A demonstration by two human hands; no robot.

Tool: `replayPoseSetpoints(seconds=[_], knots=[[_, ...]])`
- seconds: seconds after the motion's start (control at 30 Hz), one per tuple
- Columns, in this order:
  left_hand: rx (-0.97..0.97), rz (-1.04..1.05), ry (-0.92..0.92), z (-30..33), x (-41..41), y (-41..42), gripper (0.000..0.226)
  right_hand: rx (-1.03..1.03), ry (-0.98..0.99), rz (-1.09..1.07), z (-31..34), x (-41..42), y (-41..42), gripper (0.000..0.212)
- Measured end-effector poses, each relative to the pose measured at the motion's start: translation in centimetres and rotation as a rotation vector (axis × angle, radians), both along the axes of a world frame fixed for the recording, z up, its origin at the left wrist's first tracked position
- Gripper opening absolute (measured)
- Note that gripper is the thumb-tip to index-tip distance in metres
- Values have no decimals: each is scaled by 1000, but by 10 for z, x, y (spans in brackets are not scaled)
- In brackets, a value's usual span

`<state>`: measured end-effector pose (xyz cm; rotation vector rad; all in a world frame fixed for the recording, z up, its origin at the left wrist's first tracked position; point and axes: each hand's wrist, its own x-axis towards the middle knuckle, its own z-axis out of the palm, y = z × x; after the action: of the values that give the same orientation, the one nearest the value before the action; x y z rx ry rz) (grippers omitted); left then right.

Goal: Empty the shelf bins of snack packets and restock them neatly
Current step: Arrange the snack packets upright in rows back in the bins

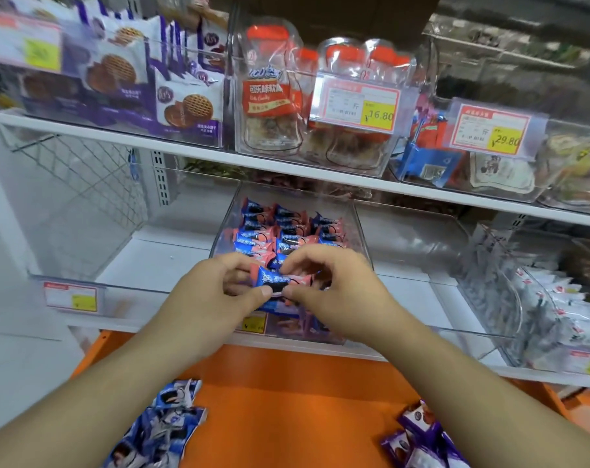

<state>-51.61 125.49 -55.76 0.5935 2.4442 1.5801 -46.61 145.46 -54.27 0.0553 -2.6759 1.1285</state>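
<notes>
Restocking looks to be the step in hand: both hands meet over the front of the clear middle bin (pixel 361 231) on the lower shelf, the left hand (pixel 216 285) and right hand (pixel 327 285) each pinching an end of one blue-and-pink snack packet (pixel 275 280) just above the rows already laid inside. Behind it, packets (pixel 287 228) lie in tidy overlapping lines. Loose blue packets (pixel 165 423) and purple ones (pixel 422 434) wait on the orange ledge (pixel 287 400) below. Next, I judge, the held packet must be set flat in line with its neighbours, then released.
</notes>
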Motion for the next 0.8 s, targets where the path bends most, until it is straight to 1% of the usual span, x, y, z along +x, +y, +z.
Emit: replayPoseSetpoints(seconds=[0.1, 0.17, 0.2, 0.27, 0.37, 0.5, 0.6, 0.7, 0.8], knots=[[-188, 139, 224, 3, -1, -8, 34, 85, 51, -134, -12, -8, 9, 18], [-312, 166, 369, 2, -8, -15, 51, 205, 75, -185, -20, -15, 17, 16], [-367, 161, 401, 0, -12, -19, 59, 262, 83, -195, -24, -18, 19, 17], [-465, 133, 392, -4, -18, -24, 71, 335, 95, -206, -32, -25, 22, 19], [-524, 66, 344, -10, -18, -26, 77, 394, 127, -207, -45, -33, 24, 19], [-488, 50, 316, -8, -17, -27, 78, 503, 180, -204, -56, -38, 25, 10], [-461, 52, 308, -7, -16, -27, 73, 538, 155, -179, -57, -38, 23, 11], [-466, 56, 306, -6, -15, -28, 72, 520, 124, -167, -56, -37, 25, 9], [-454, 63, 315, -4, -12, -28, 67, 391, 191, -179, -55, -37, 25, 7]])
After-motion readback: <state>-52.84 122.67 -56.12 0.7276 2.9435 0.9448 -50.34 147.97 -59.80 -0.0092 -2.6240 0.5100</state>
